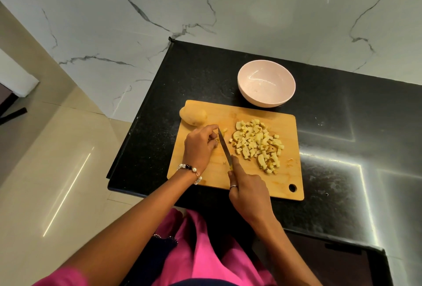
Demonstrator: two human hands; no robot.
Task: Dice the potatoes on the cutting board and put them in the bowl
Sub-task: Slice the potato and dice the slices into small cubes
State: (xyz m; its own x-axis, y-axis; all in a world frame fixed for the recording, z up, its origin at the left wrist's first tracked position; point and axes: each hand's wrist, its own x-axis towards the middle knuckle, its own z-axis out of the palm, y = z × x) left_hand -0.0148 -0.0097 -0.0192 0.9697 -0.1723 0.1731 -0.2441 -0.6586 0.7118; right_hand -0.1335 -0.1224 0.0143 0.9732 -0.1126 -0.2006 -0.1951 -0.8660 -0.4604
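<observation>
Your right hand (247,191) grips the handle of the steel kitchen knife (225,147), forefinger laid along its spine; the blade's long axis runs away from you, tip pointing to the far left. Your left hand (199,146) curls over a small potato piece (215,140) on the rectangular wooden cutting board (290,183). Right of the blade lies the heap of pale diced potato (259,145). A whole unpeeled potato (193,115) lies crosswise at the board's far-left corner. The round pink bowl (266,84) sits just beyond the board.

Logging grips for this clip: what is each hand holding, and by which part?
The right hand grips the knife by its handle, forefinger along the blade's spine. The left hand pinches a small potato piece by its top.
</observation>
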